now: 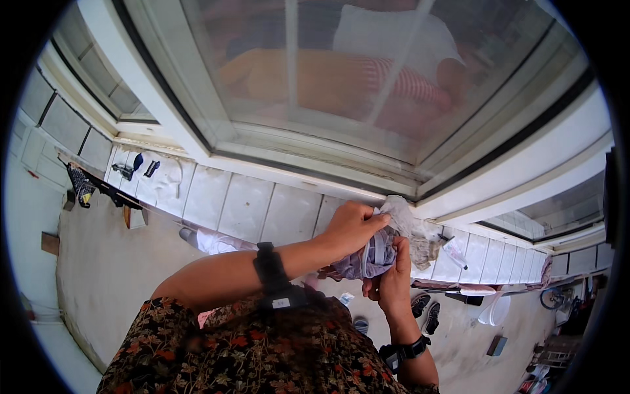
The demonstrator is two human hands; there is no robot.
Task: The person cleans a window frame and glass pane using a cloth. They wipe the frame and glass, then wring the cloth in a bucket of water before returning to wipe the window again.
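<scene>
Both my hands are at a tiled window ledge, on a bunched grey-purple striped cloth (380, 253). My left hand (350, 227) pinches its upper edge between thumb and fingers. Lower and to the right, my right hand (396, 278) grips the other side of the cloth, with some fingers hidden under it. A pale grey rag (397, 211) lies just beyond my fingertips, against the corner of the window frame. Beside it a crumpled beige cloth (424, 250) rests on the white tiles (246, 199).
A closed white-framed window (315, 143) rises behind the ledge. On its left end lie dark clips (125, 170) and a white cloth (165, 177); a clear plastic packet (454, 251) is at right. Below are black sneakers (432, 317), a white bucket (494, 310) and a brick (497, 345).
</scene>
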